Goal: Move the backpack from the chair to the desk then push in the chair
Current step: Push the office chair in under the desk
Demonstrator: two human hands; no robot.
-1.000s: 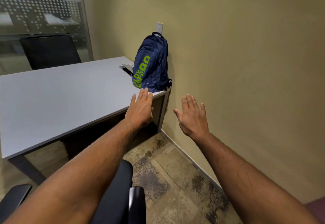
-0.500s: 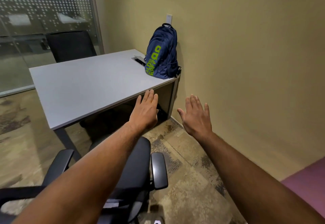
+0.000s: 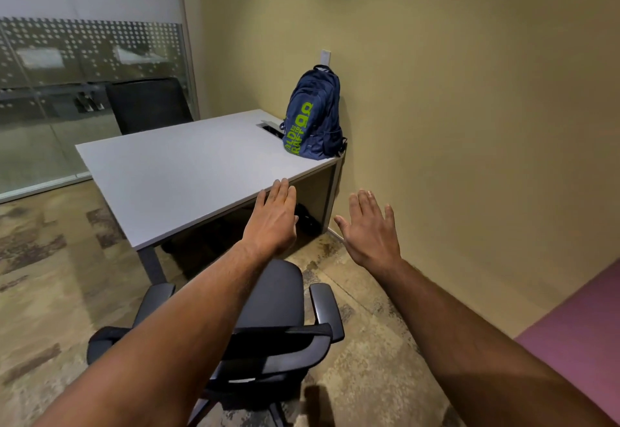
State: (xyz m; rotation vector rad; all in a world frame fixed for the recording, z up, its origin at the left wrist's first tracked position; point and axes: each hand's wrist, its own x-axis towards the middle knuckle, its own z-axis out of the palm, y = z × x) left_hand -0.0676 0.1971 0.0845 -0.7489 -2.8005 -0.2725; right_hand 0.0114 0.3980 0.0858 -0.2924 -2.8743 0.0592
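Note:
The navy backpack (image 3: 313,118) with green lettering stands upright on the far right corner of the grey desk (image 3: 174,175), leaning against the wall. A black office chair (image 3: 278,312) with armrests stands on the floor in front of the desk, seat bare, partly hidden under my left forearm. My left hand (image 3: 273,218) hovers flat above the chair, near the desk's front edge, fingers extended. My right hand (image 3: 370,228) is held out beside it, palm down, fingers apart. Neither hand touches anything.
A second black chair (image 3: 147,104) sits behind the desk by the glass partition (image 3: 84,57). A cable opening (image 3: 270,126) lies in the desktop left of the backpack. The yellow wall (image 3: 469,124) runs along the right. A purple surface (image 3: 583,342) shows at the lower right.
The view has backed away from the desk: the backpack and desk look farther, and the whole black chair has come into sight below my arms. Both hands stay open and empty.

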